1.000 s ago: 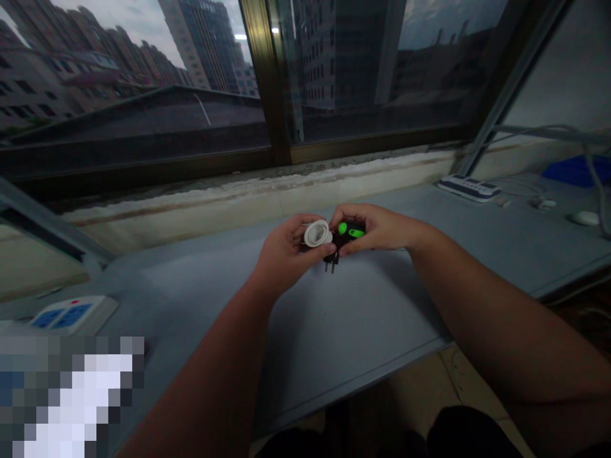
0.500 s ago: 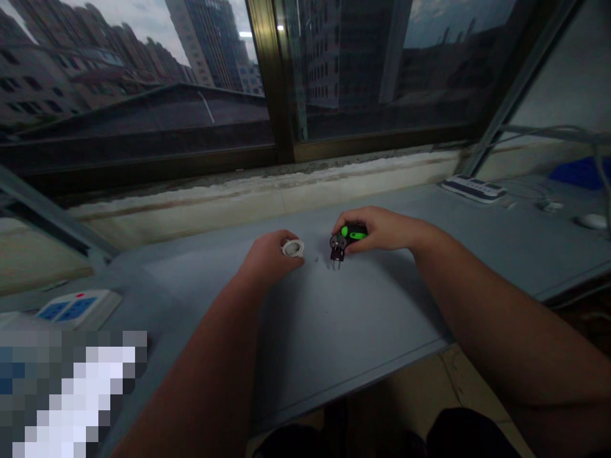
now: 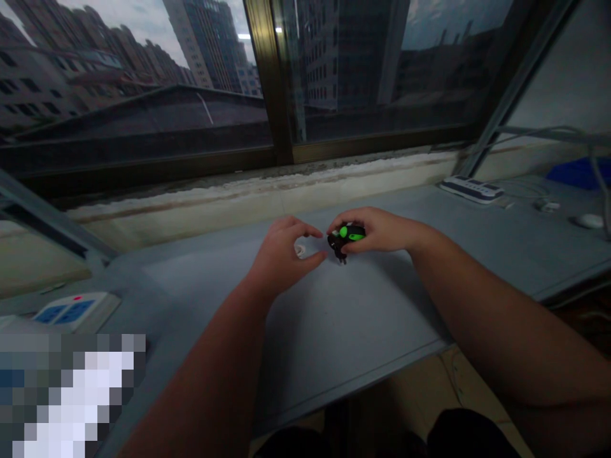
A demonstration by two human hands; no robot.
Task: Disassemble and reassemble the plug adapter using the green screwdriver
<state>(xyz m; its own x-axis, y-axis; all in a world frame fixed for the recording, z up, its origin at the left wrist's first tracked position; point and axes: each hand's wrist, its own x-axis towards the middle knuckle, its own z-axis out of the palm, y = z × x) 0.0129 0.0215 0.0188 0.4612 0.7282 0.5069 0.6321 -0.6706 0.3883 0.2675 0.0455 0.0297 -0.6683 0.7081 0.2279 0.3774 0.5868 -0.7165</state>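
Observation:
In the head view my right hand (image 3: 370, 228) is wrapped round a black-and-green handle (image 3: 352, 234), which looks like a screwdriver's; no shaft shows. At its fingertips is a dark plug part (image 3: 337, 243) with metal prongs pointing down toward the table; the fingers partly cover it. To the left, my left hand (image 3: 291, 253) is open, thumb and fingers apart and curved toward the plug part without visibly touching it. A white round piece (image 3: 300, 251) rests on the table just behind the left hand's thumb gap, partly hidden by it.
The grey table (image 3: 344, 324) runs below a window with a rough sill (image 3: 267, 181). A white power strip with blue sockets (image 3: 76, 310) lies at left; another strip (image 3: 471, 189) is at back right. Cables, a white mouse-like object (image 3: 590, 221) and blue material (image 3: 580, 173) lie farther right.
My left hand has let go of the white round piece and moved right, fingers spreading toward the plug part. The plug part has turned slightly in my right hand.

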